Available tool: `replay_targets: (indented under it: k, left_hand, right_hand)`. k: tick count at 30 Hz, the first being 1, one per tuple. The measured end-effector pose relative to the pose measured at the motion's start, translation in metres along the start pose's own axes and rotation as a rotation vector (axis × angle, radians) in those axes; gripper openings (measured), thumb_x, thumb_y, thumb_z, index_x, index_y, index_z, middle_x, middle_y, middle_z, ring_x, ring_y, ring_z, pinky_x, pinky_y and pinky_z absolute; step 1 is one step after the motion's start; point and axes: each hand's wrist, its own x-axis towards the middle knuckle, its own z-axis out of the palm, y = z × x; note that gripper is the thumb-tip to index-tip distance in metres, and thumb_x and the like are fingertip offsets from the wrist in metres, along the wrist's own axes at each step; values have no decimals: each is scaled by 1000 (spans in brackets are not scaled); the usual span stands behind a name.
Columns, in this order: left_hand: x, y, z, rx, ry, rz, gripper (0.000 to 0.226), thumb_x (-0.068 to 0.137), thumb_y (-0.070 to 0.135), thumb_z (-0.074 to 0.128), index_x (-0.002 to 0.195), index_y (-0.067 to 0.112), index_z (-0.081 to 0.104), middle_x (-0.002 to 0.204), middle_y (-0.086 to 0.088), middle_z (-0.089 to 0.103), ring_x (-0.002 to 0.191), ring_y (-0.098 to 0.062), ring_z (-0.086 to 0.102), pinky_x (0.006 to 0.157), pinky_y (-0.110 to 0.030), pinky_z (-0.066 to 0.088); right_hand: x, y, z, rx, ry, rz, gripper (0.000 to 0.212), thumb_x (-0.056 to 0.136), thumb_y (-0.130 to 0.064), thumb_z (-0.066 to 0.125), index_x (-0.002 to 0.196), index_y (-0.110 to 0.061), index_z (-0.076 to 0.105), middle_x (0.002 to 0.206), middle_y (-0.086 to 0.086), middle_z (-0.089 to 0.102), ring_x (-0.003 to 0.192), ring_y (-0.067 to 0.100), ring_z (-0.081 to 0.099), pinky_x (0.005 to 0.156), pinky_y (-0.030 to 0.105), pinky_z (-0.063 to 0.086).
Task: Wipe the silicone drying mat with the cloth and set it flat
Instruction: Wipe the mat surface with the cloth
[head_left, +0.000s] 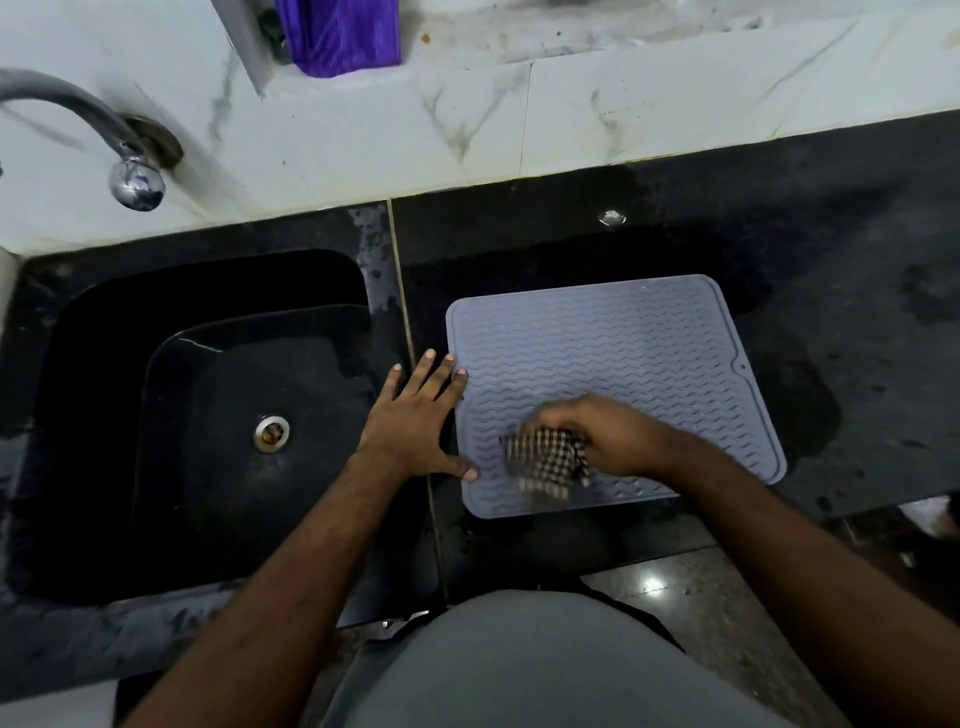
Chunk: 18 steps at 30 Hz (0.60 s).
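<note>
A grey silicone drying mat (618, 338) with wavy ridges lies flat on the black counter, right of the sink. My right hand (608, 431) presses a black-and-white checked cloth (545, 462) onto the mat's near left part; the hand and cloth are motion-blurred. My left hand (415, 421) lies flat with fingers spread on the counter, its fingertips and thumb touching the mat's left edge.
A black sink (104, 415) with a metal drain (271, 433) is to the left, under a chrome tap (135, 182). The wet black counter (831, 234) meets a white marble backsplash (571, 114). A purple object (340, 34) stands on the ledge behind.
</note>
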Motion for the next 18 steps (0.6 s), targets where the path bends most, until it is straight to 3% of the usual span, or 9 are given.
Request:
replay_targets:
  k: [2, 4, 8, 12, 14, 18]
  left_hand:
    - [-2, 3, 3, -90, 17, 14, 142, 52, 101, 48, 161, 28, -8, 166, 10, -19, 151, -15, -25, 120, -51, -13]
    - [-3, 7, 7, -198, 25, 19, 141, 52, 101, 50, 160, 31, -8, 166, 15, -16, 152, -13, -23, 121, -50, -12]
    - [-1, 11, 10, -210, 35, -21, 119, 71, 80, 58, 161, 32, -4, 168, 15, -7, 153, -14, -15, 123, -58, -3]
    - [2, 19, 0, -151, -5, -79, 118, 71, 53, 77, 161, 27, 4, 169, 9, -4, 154, -18, -16, 122, -52, -12]
    - [4, 23, -1, -132, -16, -114, 128, 62, 56, 82, 161, 26, 6, 169, 9, -4, 154, -21, -17, 121, -53, -14]
    - [6, 28, 1, -132, -65, -172, 150, 46, 83, 76, 161, 26, -1, 168, 11, -6, 153, -25, -18, 120, -55, -17]
  right_hand:
    - [8, -4, -1, 99, 253, -20, 43, 83, -6, 71, 124, -18, 65, 122, -2, 68, 114, 8, 60, 100, 30, 48]
    - [25, -11, 1, 121, 319, -47, 44, 82, -7, 72, 124, -16, 65, 127, 0, 66, 120, 10, 58, 105, 32, 45]
    - [56, -11, 24, -152, 57, -181, 30, 88, -19, 66, 118, -23, 68, 131, -4, 64, 128, 13, 51, 113, 39, 34]
    - [57, 12, 35, -133, 1, -206, 32, 88, -20, 62, 120, -21, 67, 134, -4, 62, 131, 10, 50, 114, 40, 33]
    - [57, 15, 27, -133, -28, -197, 32, 86, -20, 61, 117, -20, 68, 132, -4, 64, 128, 12, 53, 114, 40, 33]
    - [49, 31, 12, -253, -52, -202, 31, 83, -16, 71, 113, -25, 68, 127, -4, 66, 124, 15, 56, 110, 44, 38]
